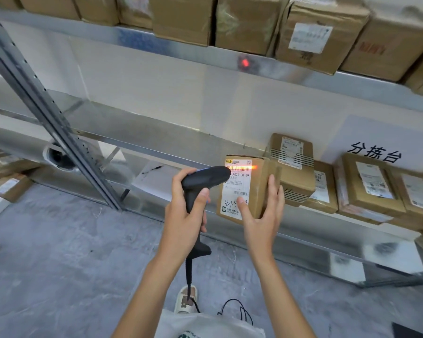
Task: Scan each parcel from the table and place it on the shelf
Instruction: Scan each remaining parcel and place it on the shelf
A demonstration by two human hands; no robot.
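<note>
My left hand grips a black barcode scanner by its handle, nose aimed right. Its orange-red beam lies across the barcode at the top of the white label on a small brown cardboard parcel. My right hand holds that parcel upright in front of the middle shelf's edge, thumb pressed on the label's lower part and fingers along the box's right side. The scanner's cable hangs down from the handle toward the floor.
Several labelled parcels sit on the metal middle shelf to the right, below a sign with black characters. The upper shelf carries a row of boxes. A slanted steel upright stands left. Grey floor below.
</note>
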